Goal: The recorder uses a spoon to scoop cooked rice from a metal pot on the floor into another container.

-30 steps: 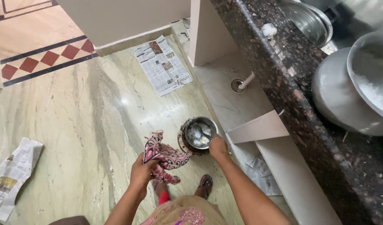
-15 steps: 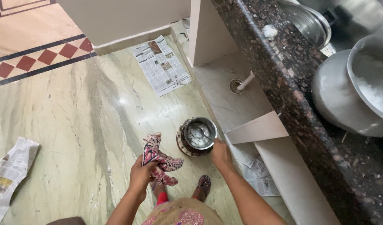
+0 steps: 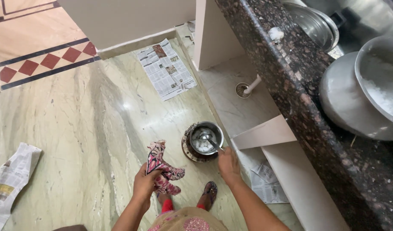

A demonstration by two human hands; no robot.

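While the left hand [image 3: 145,182] grips a pink patterned cloth [image 3: 162,164], right hand [image 3: 229,164] fingers pinch the steel pot's [image 3: 205,139] spoon [image 3: 213,143].

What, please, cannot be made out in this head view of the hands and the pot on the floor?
- Small steel pot: whitish contents too small to identify.
- Right hand: fingers' grip on the metal spoon unclear.
- Large steel basin: cut by right edge.
- Pink patterned cloth: partly hidden in left hand.

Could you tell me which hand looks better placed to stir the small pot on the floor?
Probably the right hand: it is at the spoon in the pot, while the left hand holds a patterned cloth.
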